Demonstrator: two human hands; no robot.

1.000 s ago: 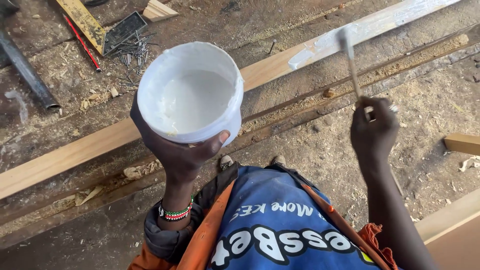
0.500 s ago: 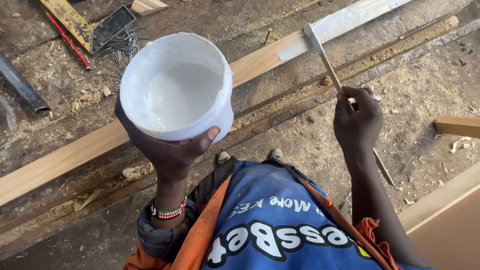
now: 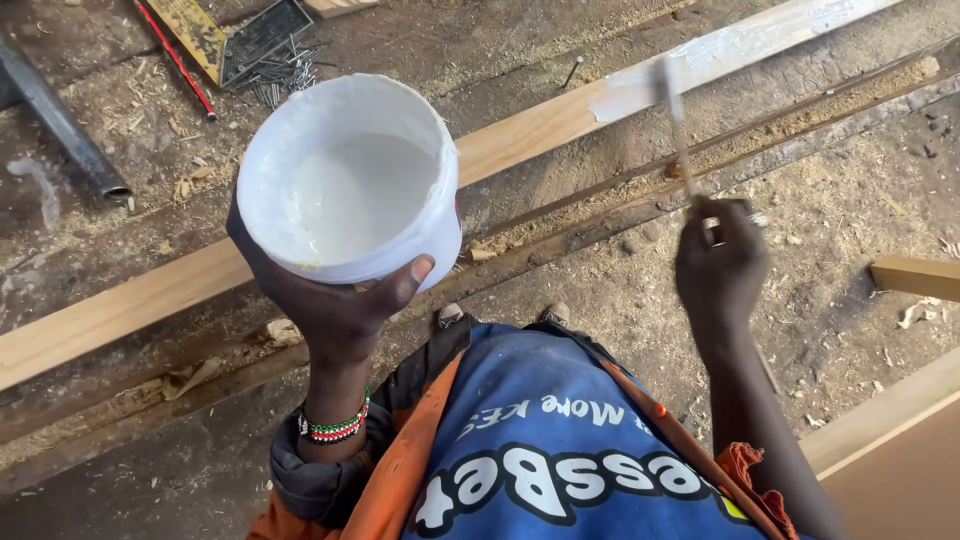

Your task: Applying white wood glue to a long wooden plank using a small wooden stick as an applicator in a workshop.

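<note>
Fingers of the left hand [image 3: 335, 305] wrap under a white tub [image 3: 348, 180] of white paint, thumb pressed on its rim. Right hand [image 3: 722, 265] pinches a thin brush [image 3: 678, 120], blurred, its tip above the painted end of a plank [image 3: 520, 130] on the sawdust floor.

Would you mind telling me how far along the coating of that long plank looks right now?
Done: the far right stretch of the long plank already carries a white coat. In hand: the left hand holds up a white tub with white liquid inside, and the right hand holds a thin stick, blurred, raised above the coat's edge. Left: from there to the left end, the plank is bare wood.
</note>
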